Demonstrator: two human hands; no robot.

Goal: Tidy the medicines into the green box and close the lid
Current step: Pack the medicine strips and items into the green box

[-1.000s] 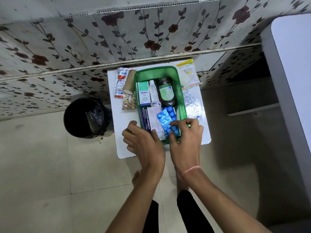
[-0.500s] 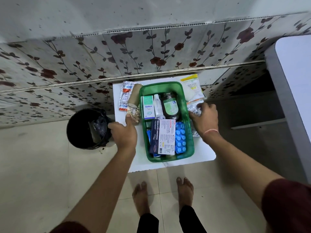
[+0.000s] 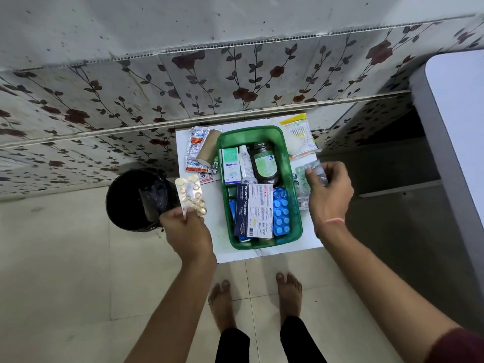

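Note:
The open green box (image 3: 295, 218) stands on a small white table (image 3: 311, 239). Inside it lie an Optibex carton (image 3: 231, 165), a white tube (image 3: 245, 163), a dark bottle (image 3: 264, 163), a medicated dressings box (image 3: 253, 210) and a blue pill strip (image 3: 281, 212). My left hand (image 3: 187, 233), left of the box, holds up a strip of yellow pills (image 3: 190, 193). My right hand (image 3: 328, 195), right of the box, grips a silver blister strip (image 3: 317, 172). More silver strips (image 3: 301, 189) lie under that hand. No lid is in view.
Red-and-silver strips (image 3: 194, 150) and a brown bandage roll (image 3: 208, 149) lie on the table left of the box. A plastic packet with yellow header (image 3: 298, 132) lies behind the box on the right. A black bin (image 3: 136, 200) stands left of the table, a white counter (image 3: 461, 121) at right.
Both hands left the front of the box and went to its sides. The left hand lifted the yellow pill strip off the table; the right hand picked up a silver strip.

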